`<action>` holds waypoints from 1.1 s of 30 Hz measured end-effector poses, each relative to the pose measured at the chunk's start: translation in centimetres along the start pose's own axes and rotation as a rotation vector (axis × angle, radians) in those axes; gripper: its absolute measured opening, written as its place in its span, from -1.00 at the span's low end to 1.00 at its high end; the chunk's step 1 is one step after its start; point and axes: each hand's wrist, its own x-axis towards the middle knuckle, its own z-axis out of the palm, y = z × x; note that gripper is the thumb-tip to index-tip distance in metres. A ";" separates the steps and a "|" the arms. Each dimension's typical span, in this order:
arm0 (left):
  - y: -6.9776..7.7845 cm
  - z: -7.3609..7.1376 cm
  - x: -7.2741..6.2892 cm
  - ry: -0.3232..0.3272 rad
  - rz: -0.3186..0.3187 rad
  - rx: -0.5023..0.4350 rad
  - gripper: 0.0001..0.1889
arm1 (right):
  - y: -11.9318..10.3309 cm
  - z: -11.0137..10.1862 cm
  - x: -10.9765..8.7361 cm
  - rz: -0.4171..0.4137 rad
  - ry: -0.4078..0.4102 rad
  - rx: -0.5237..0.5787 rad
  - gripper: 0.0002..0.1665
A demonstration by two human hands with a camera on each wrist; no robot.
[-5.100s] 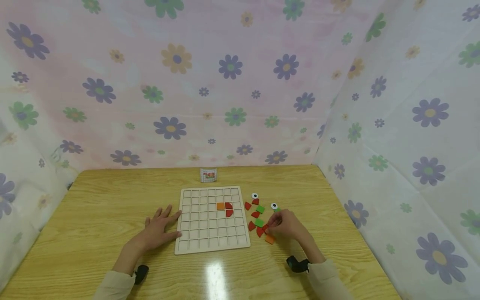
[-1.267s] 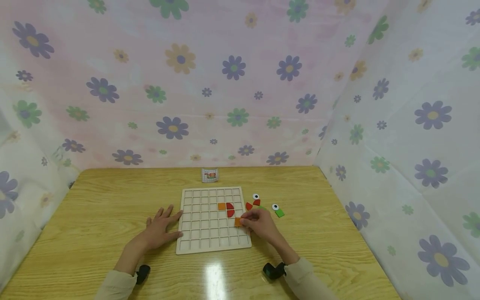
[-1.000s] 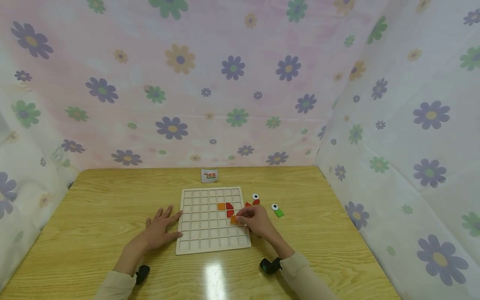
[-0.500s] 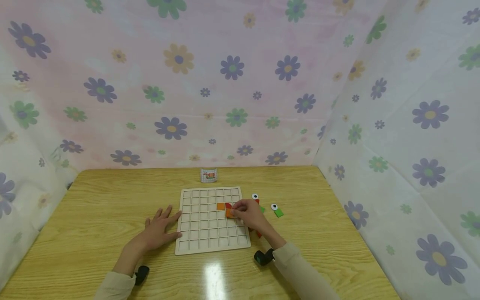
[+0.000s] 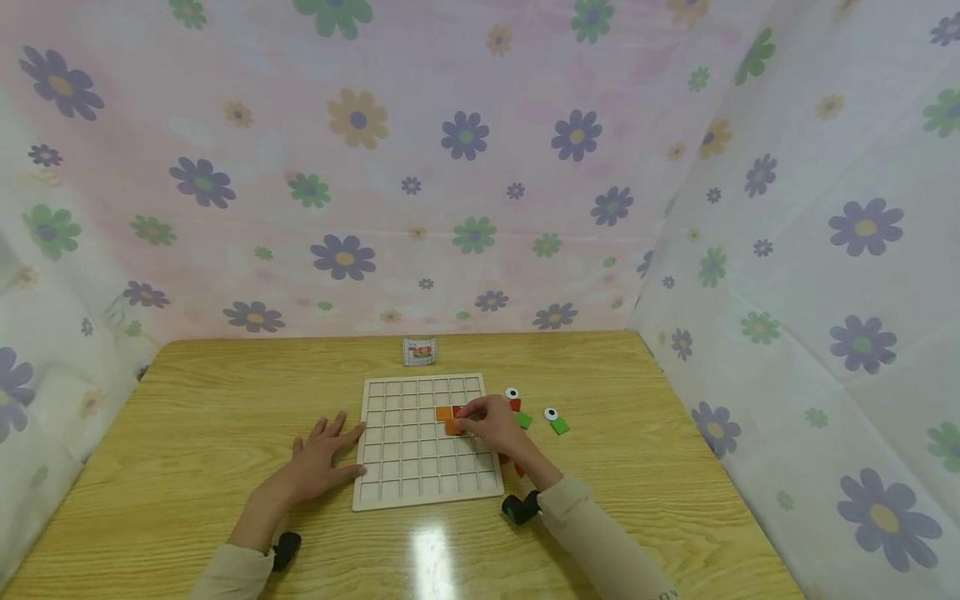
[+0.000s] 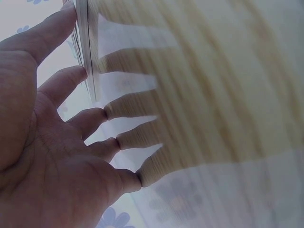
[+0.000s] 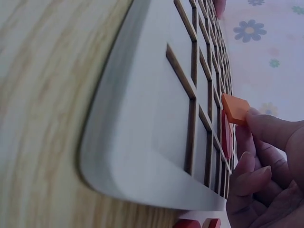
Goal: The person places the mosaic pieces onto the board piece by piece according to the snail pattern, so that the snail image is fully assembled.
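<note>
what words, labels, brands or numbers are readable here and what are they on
No text is clear enough to quote.
Right sleeve: small dark letter-like marks at the head view's bottom edge, too small to read.
Picture card beyond the grid board: any writing is too small to read.

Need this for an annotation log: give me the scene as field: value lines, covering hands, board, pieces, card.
left hand: left hand, fingers spread, touching the left edge of the board
right hand: right hand, pinching an orange tile over the board
board: gridded, flat on the table
on board: second orange tile, red piece; partly hidden
loose, right of board: two eye discs, green pieces, red pieces; some hidden
card: small card beyond board
</note>
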 end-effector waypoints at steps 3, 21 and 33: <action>-0.1 0.0 0.0 0.009 0.005 0.000 -0.23 | -0.1 0.1 0.3 0.012 -0.004 -0.006 -0.87; 0.2 -0.1 0.2 -0.003 -0.003 0.000 -0.21 | 0.0 0.8 1.0 0.050 -0.005 -0.071 -0.88; 0.1 0.0 0.1 0.004 0.004 -0.007 -0.22 | 0.4 0.9 1.4 0.041 -0.008 -0.091 -0.89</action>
